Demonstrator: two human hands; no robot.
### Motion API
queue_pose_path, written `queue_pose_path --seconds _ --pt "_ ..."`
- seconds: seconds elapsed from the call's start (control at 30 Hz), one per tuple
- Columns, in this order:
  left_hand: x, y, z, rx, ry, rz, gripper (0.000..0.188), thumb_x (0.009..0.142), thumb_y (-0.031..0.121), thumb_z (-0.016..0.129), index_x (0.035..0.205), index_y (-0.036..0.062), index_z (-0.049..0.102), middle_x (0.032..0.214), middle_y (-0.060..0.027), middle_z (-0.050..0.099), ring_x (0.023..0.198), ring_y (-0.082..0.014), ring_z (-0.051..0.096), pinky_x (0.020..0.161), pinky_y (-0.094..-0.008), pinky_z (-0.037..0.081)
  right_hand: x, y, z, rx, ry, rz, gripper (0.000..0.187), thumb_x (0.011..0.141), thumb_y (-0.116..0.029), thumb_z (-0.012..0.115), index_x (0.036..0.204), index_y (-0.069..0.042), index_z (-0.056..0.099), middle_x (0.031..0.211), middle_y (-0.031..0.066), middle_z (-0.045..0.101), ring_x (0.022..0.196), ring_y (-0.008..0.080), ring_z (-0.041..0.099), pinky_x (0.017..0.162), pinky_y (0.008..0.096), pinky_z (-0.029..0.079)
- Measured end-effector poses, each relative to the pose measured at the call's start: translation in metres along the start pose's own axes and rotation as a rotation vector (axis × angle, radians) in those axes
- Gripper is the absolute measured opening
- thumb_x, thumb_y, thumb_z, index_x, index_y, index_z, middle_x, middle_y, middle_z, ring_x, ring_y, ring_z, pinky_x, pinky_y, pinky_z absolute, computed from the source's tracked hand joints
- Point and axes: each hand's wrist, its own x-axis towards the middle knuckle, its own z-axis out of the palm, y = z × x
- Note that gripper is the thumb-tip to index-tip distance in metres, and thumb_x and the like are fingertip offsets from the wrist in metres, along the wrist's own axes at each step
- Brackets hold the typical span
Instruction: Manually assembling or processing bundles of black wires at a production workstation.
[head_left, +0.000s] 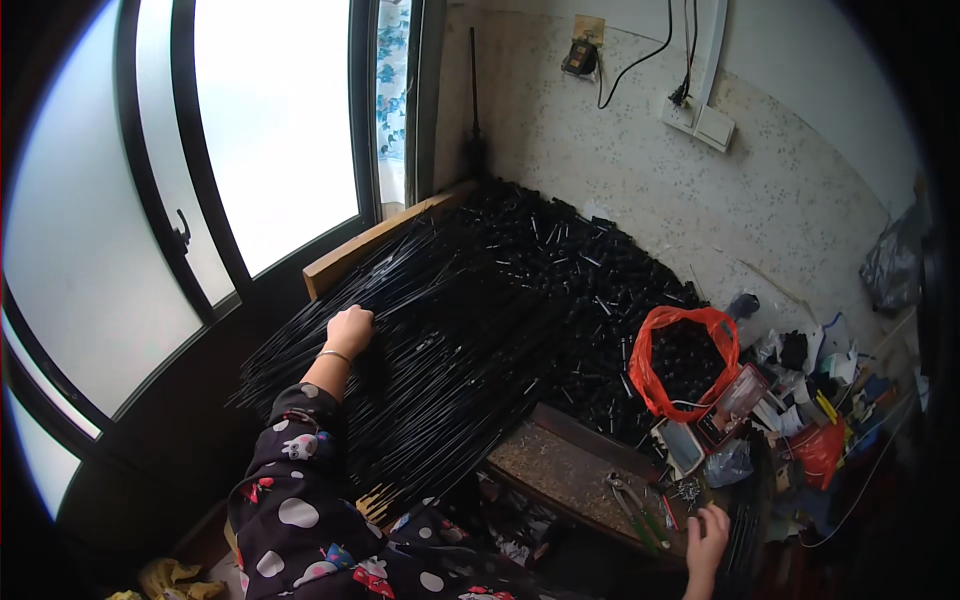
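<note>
My left hand [350, 331] is closed over the upper left part of a big heap of long thin black rods [430, 390]. Its fingertips are hidden, so what they grip cannot be made out. At the lower right, my right hand [708, 538] has bent fingers, slightly apart, with nothing visible in them. Just left of it, a pair of green-handled pincers [638, 515] and a slim red tool [668, 512] lie on a worn wooden board [560, 465]. Small metal pieces [688, 490] are piled above the right hand.
Short black parts [570, 260] are heaped against the wall. A red plastic bag [645, 375] of black pieces stands at the right, beside a clear-lidded box [735, 400] and mixed clutter [800, 400]. A wooden plank [375, 235] edges the heap below the window.
</note>
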Motion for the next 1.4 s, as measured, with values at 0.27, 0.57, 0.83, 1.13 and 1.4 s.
queue_pose_path --seconds 0.27,0.57,0.83,1.13,1.4 --pt "0.039 0.072 -0.099 -0.571 -0.069 0.024 0.036 0.069 0.030 0.071 0.082 -0.0027 0.065 0.077 -0.0139 0.064 0.067 -0.0238 0.062 0.067 -0.0330 0.049 -0.007 -0.060 0.076 0.091 -0.285 -0.360 0.031 0.070 -0.014 0.070 0.099 -0.007 0.063 0.111 0.0081 0.057 0.109 0.0320 0.048 0.092 0.0411 0.039" --pt "0.021 0.286 -0.154 -1.315 0.144 0.284 0.030 0.085 0.025 0.061 0.085 -0.0040 0.053 0.069 -0.0092 0.057 0.062 -0.0141 0.050 0.057 -0.0307 0.042 -0.007 -0.041 0.073 0.063 -0.251 -0.335 0.026 0.074 -0.003 0.059 0.099 -0.011 0.065 0.109 0.0060 0.061 0.104 0.0308 0.051 0.089 0.0393 0.042" --pt "-0.060 0.372 -0.082 -1.706 0.208 0.282 0.017 0.088 0.015 0.059 0.086 -0.0003 0.051 0.066 -0.0011 0.054 0.059 -0.0050 0.044 0.052 -0.0241 0.040 -0.022 -0.012 0.056 0.013 -0.248 -0.208 0.028 0.072 -0.003 0.061 0.100 -0.010 0.065 0.110 0.0083 0.060 0.104 0.0303 0.051 0.090 0.0384 0.042" --pt "-0.134 0.376 -0.068 -2.165 -0.584 0.253 0.020 0.090 0.017 0.056 0.105 0.0056 0.050 0.077 0.0009 0.053 0.061 -0.0066 0.049 0.053 -0.0208 0.041 0.019 -0.136 0.039 0.652 -0.059 -0.274 0.066 0.077 -0.017 0.068 0.132 -0.002 0.034 0.120 0.0163 0.053 0.109 0.0281 0.052 0.090 0.0376 0.042" --pt "-0.120 0.322 -0.071 -2.023 -0.859 0.184 0.037 0.095 0.036 0.044 0.103 0.0019 0.056 0.084 -0.0066 0.063 0.072 -0.0135 0.061 0.066 -0.0243 0.050 0.004 -0.149 0.057 1.683 -0.619 0.291 0.034 0.090 -0.008 0.049 0.123 -0.002 0.042 0.060 0.0015 0.044 0.041 0.0085 0.036 0.040 0.0227 0.032"
